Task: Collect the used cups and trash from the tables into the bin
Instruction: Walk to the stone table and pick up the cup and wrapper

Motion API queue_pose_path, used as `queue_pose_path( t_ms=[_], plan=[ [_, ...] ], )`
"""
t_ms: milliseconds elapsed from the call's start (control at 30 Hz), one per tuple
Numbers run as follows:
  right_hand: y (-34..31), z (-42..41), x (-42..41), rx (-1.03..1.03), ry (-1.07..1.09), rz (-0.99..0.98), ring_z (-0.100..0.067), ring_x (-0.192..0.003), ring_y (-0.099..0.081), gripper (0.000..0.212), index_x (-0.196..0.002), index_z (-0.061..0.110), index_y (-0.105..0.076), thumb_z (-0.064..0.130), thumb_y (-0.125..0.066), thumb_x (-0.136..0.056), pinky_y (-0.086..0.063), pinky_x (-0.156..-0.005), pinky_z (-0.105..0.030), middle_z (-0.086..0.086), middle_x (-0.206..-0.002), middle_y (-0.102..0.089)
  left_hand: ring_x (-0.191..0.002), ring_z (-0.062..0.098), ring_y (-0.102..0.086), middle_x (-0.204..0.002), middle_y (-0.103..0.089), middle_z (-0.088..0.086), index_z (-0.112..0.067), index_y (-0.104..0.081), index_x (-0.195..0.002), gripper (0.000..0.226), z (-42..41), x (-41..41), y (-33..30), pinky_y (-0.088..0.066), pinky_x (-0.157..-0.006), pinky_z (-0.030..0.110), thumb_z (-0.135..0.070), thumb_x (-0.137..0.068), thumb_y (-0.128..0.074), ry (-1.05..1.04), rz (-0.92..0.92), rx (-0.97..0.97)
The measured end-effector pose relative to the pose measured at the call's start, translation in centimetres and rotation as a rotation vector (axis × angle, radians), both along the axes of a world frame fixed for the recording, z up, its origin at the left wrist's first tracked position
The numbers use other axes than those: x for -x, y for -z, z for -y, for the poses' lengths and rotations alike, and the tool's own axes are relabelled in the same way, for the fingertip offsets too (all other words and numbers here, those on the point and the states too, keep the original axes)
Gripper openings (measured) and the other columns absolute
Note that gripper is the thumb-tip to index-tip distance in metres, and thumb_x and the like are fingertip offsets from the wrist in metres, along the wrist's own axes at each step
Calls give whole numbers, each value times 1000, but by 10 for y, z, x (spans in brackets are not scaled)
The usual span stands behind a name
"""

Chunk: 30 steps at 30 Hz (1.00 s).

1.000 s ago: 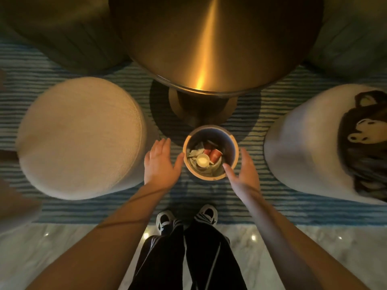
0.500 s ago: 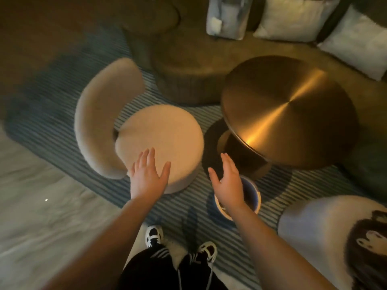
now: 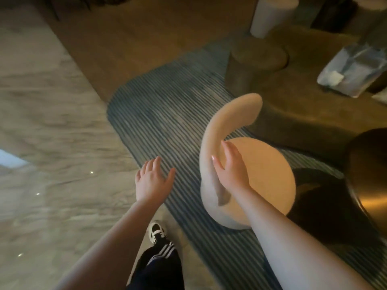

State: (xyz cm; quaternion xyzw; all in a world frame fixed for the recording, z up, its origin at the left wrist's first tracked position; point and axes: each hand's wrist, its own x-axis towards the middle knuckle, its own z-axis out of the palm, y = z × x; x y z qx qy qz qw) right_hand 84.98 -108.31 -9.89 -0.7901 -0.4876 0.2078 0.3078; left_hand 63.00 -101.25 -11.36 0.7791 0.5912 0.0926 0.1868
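Both hands, left (image 3: 151,181) and right (image 3: 229,167), hang empty with fingers spread above rug (image 3: 167,114) and chair (image 3: 261,174); no bin shows, so trash elsewhere could get missed.

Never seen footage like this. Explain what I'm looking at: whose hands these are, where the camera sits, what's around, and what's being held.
There is no machine here. A person wears one wide-angle camera on the head, looking forward and down, so you see their own arms. The left hand hangs open over the striped rug; the right hand is open in front of a cream round chair. Whether it touches the chair I cannot tell. Neither hand holds anything. At the right edge is a brass round table; a shoe shows below. No bin, cups or trash are in view, and the picture is blurred.
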Motion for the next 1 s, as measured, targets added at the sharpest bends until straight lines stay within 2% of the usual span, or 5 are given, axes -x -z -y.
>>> queue_pose_path(
  t_ms=[133,367,500,733,1000],
  plan=[
    [1,-101,51,-8,-46,-6,-19,-143,-22,58,-147,15,-29,36,-48,-97,-20,-115,-31,-6,-155,-27,-140,21,-25,-150,-35,5,-15,-29,-145,75,-95,47,-3,-20,-114,45,-64,-88,-29,19,-14,-17],
    [-10,-211,82,37,5,5,-18,-142,-25,57,-148,21,-29,40,-46,-97,-27,-113,-35,-4,-155,-27,-140,21,-24,-151,-32,5,-16,-25,-147,73,-221,76,-25,-17,-115,43,-61,-90,-32,7,19,-51],
    [-10,-271,80,52,18,55,-19,-140,-30,56,-146,17,-32,39,-47,-97,-28,-109,-31,-6,-152,-32,-141,21,-22,-152,-30,5,-16,-24,-148,74,-286,75,-22,-15,-116,42,-62,-90,-30,12,27,-31],
    [15,-415,63,62,4,85,-19,-136,-34,52,-144,14,-36,35,-48,-97,-33,-107,-30,-8,-149,-37,-141,21,-20,-152,-30,5,-17,-22,-148,75,-433,53,-3,-16,-116,45,-63,-89,-28,5,34,-33],
    [27,-666,-9,75,-15,63,-18,-137,-32,52,-144,16,-36,38,-44,-98,-28,-106,-27,-5,-149,-36,-141,21,-20,-153,-28,4,-18,-20,-148,76,-703,-24,-3,-17,-115,47,-65,-89,-26,59,-29,-40]
  ],
)
